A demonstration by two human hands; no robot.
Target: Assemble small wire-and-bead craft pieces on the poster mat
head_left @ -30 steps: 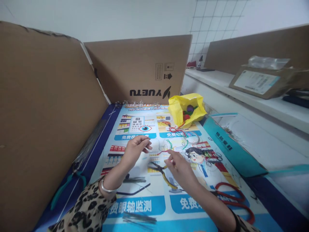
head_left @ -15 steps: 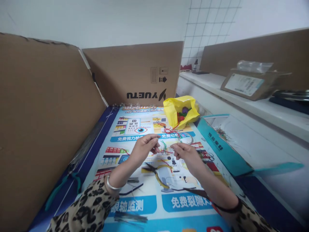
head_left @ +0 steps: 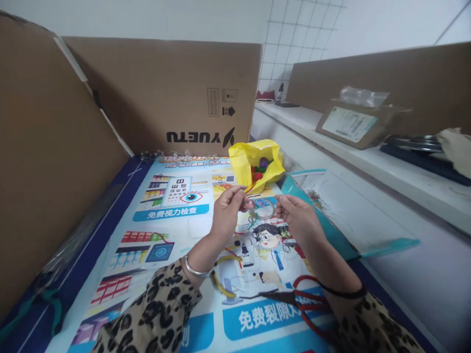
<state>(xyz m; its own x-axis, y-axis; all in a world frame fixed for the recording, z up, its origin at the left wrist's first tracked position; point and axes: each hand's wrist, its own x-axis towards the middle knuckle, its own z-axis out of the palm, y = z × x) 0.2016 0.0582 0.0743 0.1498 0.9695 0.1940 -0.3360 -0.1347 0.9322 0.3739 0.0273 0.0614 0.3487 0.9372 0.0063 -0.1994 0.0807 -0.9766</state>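
Observation:
My left hand (head_left: pixel 230 208) is raised over the printed sheet, its thumb and index finger pinched on a thin red cord (head_left: pixel 250 189). To the right, my right hand (head_left: pixel 296 211) is also pinched; what its fingertips hold is too small to make out. Between the hands a clear round ring (head_left: pixel 264 208) shows, with green strands (head_left: pixel 253 223) just below. Behind them stands an open yellow bag (head_left: pixel 241 164) with red, green and purple balls inside. Below the hands lie yellow-handled pliers (head_left: pixel 221 287) and red-handled scissors (head_left: pixel 311 306).
A teal box (head_left: pixel 336 240) with bits of wire or strands sits at the right. Teal-handled pliers (head_left: pixel 55 306) lie at the left edge. Cardboard panels (head_left: pixel 147 93) stand behind and at the left. A white shelf (head_left: pixel 294 115) at the right carries a package (head_left: pixel 349 122).
The view has shifted to the right, and the red-handled scissors show more fully. Both hands are raised slightly and stand nearer the yellow bag, still pinched.

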